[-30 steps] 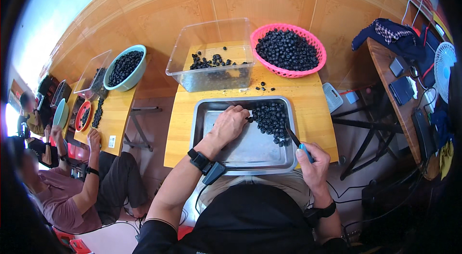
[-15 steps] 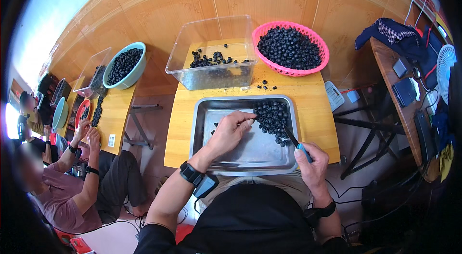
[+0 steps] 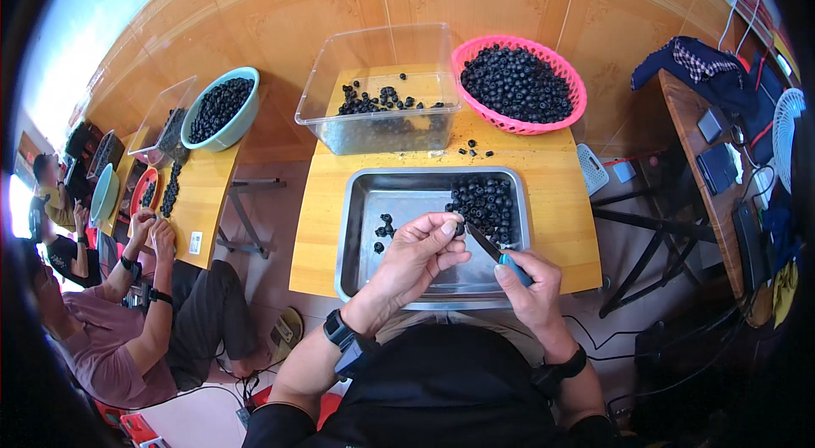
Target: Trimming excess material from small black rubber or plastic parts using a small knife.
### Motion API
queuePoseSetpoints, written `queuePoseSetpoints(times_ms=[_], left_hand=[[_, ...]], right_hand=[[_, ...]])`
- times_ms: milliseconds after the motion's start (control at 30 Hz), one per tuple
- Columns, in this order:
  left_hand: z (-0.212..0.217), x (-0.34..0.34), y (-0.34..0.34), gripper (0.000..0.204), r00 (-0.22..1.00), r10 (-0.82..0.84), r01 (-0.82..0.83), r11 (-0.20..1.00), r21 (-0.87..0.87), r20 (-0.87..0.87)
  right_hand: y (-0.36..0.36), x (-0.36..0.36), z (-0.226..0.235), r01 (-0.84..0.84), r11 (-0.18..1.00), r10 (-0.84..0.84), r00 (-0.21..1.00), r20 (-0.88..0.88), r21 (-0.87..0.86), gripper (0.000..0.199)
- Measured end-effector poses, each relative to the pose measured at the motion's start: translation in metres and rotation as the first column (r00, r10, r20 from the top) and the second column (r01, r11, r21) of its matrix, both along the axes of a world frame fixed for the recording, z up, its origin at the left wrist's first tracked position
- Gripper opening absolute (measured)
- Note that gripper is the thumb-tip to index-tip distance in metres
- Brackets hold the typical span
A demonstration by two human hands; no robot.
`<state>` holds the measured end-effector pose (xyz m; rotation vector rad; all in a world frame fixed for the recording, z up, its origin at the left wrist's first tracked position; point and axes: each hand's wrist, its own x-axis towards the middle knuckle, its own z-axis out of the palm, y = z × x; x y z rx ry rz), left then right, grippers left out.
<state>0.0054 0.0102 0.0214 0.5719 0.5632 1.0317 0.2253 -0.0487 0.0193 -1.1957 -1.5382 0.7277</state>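
My left hand (image 3: 418, 254) is raised over the metal tray (image 3: 365, 219), its fingers pressed together on one small dark fruit (image 3: 458, 229) pinched between thumb and fingertips. My right hand (image 3: 532, 287) is just beside it, its fingers wrapped shut around the blue handle of a small knife (image 3: 497, 250). The blade points up and left, and its tip meets the fruit held in the left hand.

The tray sits at the near edge of the wooden surface (image 3: 560, 193). A heap of the dark fruits (image 3: 486, 202) lies in the tray's far right part, directly beyond both hands. A few separate pieces (image 3: 384, 229) lie in the left part of the tray, apart from the heap.

Beyond the tray stands a clear plastic tub (image 3: 378, 83) with a thin scatter of dark pieces on its floor. To its right, touching or nearly touching it, stands a pink basket (image 3: 579, 100) filled with whole dark fruits. Several loose fruits (image 3: 474, 148) lie on the surface between tub and tray.

To my left, another person (image 3: 136, 312) sits at a separate wooden table (image 3: 199, 202) bearing a teal bowl (image 3: 244, 115) of the same fruits.
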Motion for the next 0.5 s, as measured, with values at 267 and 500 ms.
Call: queuePoseSetpoints(times_ms=[267, 500], left_hand=[[0.004, -0.001, -0.011, 0.021, 0.995, -0.005, 0.014, 0.996, -0.088, 0.101], [0.008, -0.004, -0.017, 0.021, 0.994, -0.007, 0.014, 0.998, -0.055, 0.111]], right_hand=[[0.003, -0.005, -0.002, -0.037, 0.998, 0.035, 0.998, 0.044, 0.048, 0.029], [0.002, -0.006, 0.002, -0.037, 0.999, 0.035, 0.998, 0.056, 0.035, 0.030]])
